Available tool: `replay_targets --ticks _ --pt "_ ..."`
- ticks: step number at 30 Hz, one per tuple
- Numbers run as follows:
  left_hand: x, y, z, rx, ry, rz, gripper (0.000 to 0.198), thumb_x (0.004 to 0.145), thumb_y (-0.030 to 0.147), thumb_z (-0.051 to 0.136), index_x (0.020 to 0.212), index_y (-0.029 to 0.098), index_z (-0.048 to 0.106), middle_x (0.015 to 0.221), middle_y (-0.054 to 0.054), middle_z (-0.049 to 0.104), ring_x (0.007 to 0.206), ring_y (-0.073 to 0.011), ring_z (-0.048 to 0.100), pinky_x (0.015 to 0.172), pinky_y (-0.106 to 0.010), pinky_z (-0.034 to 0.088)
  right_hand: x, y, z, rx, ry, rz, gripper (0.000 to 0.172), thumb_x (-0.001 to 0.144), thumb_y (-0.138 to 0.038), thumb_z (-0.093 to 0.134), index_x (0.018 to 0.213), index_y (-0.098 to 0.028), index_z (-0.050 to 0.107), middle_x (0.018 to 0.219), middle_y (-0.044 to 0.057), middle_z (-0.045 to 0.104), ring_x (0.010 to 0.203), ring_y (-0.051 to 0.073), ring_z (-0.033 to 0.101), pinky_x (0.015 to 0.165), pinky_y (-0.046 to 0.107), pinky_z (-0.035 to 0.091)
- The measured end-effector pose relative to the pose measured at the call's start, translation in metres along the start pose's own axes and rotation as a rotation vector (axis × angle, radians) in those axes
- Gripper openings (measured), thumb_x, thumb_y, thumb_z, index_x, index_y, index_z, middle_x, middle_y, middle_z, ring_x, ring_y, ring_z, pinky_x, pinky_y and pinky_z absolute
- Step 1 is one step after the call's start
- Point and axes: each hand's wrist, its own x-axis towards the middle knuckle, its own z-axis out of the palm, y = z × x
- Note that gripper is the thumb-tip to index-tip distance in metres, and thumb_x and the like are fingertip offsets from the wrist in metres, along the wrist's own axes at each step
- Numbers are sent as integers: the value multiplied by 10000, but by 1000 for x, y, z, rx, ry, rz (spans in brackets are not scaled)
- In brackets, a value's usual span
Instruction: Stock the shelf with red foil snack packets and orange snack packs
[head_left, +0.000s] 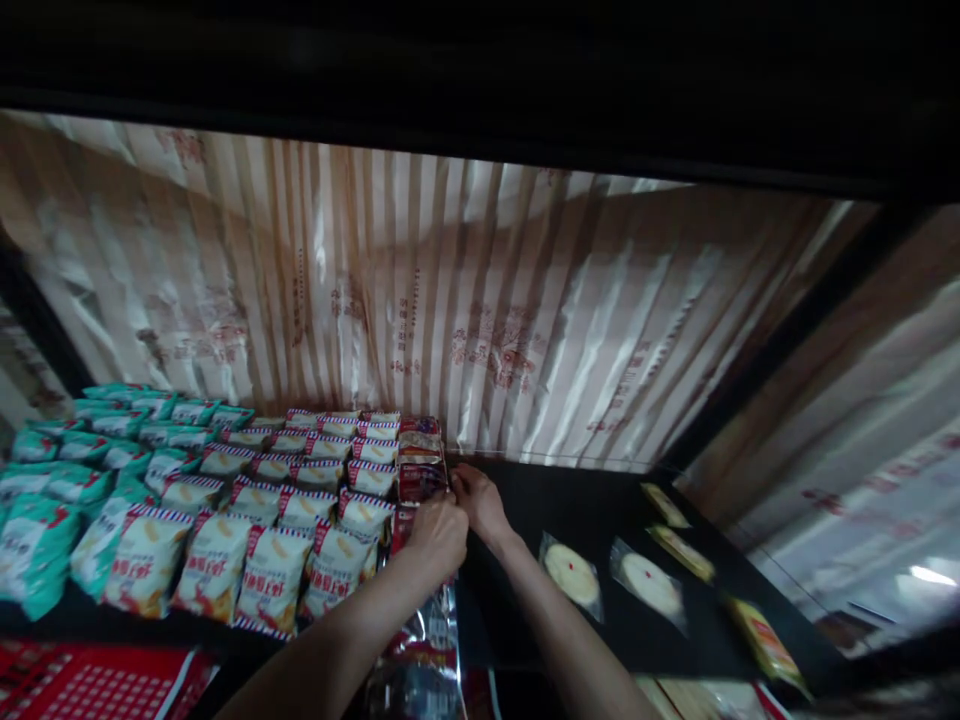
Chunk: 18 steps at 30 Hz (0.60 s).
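Observation:
Both my hands reach into a dark shelf. My left hand [439, 533] is closed on the top of a shiny red and silver snack packet [420, 470] that stands in a row at the right end of the stocked goods. My right hand [478, 500] sits just right of it, fingers curled against the same packet row. More glossy packets [427, 640] of this kind run toward me under my left forearm. Which single packet each hand grips is hard to make out.
Rows of white, red and blue snack bags [270, 520] and teal bags [67, 470] fill the shelf's left. Round flat cakes in clear wrap [574, 575] and yellow packets [765, 640] lie on the black shelf [600, 500] at right. A striped wrapped backing [450, 300] stands behind.

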Motion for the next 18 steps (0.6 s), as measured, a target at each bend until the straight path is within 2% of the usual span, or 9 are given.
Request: replay_targets --ticks 7,13,18 --pt "-80 42 17 -85 -18 122 330 766 96 438 1011 57 655 1088 -163 635 1076 -253 551 955 -346 445 -103 3 -20 157 72 49 355 870 -346 423 973 -162 709 1117 135 669 1077 234 609 965 392 454" --pt "-154 68 66 -188 -48 290 313 815 147 420 1037 79 628 1069 -142 633 1030 -246 555 927 -361 465 -208 1 -29 246 49 155 392 868 -446 440 985 -180 703 1145 135 660 1093 248 602 973 432 454" --pt "-198 71 106 -202 -216 365 244 805 154 446 932 99 647 957 -120 666 949 -225 594 879 -346 485 -277 -2 -10 244 -48 262 392 878 -438 420 989 -181 694 1091 120 686 1029 234 635 931 381 486"
